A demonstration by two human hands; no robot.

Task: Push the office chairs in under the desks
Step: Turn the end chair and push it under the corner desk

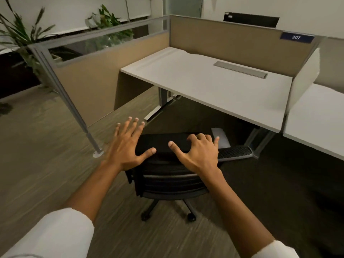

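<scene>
Black office chair (167, 183) stands near centre, just short of the white desk (204, 84). Right hand (197, 155) grasps its backrest top with curled fingers. Left hand (126, 146) is released, fingers spread, thumb at its left corner.

our left hand (128, 146) and right hand (197, 153) are bare, with no rings or watch, forearms uncovered; white sleeves (55, 233) are pushed up toward our elbows on both arms.
</scene>
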